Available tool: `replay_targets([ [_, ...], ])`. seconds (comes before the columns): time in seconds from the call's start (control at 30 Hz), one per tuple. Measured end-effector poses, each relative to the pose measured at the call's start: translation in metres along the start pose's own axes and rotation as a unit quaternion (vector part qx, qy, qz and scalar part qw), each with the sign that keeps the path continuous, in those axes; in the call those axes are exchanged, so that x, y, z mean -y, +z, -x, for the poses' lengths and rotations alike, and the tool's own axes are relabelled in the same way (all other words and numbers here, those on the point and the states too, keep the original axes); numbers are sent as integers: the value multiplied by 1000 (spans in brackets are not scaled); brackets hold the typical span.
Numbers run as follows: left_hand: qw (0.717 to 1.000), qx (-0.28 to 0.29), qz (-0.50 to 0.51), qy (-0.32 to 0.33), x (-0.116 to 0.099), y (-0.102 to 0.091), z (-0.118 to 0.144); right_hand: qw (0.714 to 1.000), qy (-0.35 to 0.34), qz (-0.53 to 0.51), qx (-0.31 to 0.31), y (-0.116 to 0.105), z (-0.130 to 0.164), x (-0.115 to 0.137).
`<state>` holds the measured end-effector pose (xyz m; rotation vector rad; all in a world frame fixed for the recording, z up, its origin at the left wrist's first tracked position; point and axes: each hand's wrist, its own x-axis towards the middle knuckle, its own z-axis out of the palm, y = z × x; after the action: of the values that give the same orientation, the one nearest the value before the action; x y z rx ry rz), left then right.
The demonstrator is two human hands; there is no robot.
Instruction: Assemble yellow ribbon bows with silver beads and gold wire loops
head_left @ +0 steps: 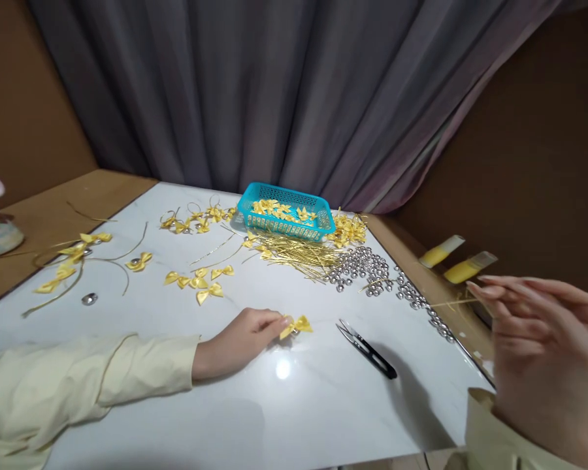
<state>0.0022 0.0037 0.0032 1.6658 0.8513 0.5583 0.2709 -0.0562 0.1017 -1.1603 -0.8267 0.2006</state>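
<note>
Your left hand (247, 336) pinches a yellow bow (301, 324) near the middle of the counter (176, 424); your right hand (549, 339), raised at the right edge, pinches a thin gold cord (453, 303). Scissors (372, 354) lie between them.

The person wears a top with 2 long sleeves in pale cream. The left sleeve (149, 369) is loose and softly creased, bunching into heavier folds at the lower left; a curved line crosses its forearm — seam or fold, I cannot tell which — and its cuff ends in a neat, straight edge at the wrist. The right sleeve (512, 447) shows only partly, its cuff wide and shaded inside. The left hand (247, 336) and right hand (549, 346) are bare, with slender fingers.
</note>
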Motion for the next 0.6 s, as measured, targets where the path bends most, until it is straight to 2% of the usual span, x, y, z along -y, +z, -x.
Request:
replay_targets([
  [0.03,1000,5,-24,13,-1,0,1,1000,-5,3,5,3,-6,-5],
  [0.07,999,11,-40,25,-2,0,1,998,14,26,54,7,-11,-11],
  [0.13,998,21,-49,39,-4,0,2,975,71,90,193,19,-19,-25],
  [0.17,998,23,-48,38,-5,-1,3,946,92,125,284,26,-22,-32],
  [0.2,998,23,-46,34,-6,-1,3,893,114,167,403,34,-23,-40],
  [0.23,998,24,-44,28,-6,-2,3,831,101,218,502,43,-22,-48],
  [0.27,998,27,-45,25,-6,-3,2,757,59,291,583,53,-21,-55],
  [0.3,998,33,-52,28,-5,-4,2,669,-6,381,638,63,-18,-62],
  [0.33,996,41,-65,36,-4,-5,0,639,-34,415,647,73,-15,-68],
  [0.37,994,48,-83,49,-3,-6,-1,627,-61,443,638,83,-12,-73],
  [0.47,982,54,-152,103,-1,-13,-8,614,-127,506,592,110,-5,-86],
  [0.53,970,45,-199,129,-6,-26,-13,596,-157,530,583,122,-4,-92],
  [0.6,960,33,-244,137,-16,-47,-17,576,-172,541,589,131,-4,-95],
])
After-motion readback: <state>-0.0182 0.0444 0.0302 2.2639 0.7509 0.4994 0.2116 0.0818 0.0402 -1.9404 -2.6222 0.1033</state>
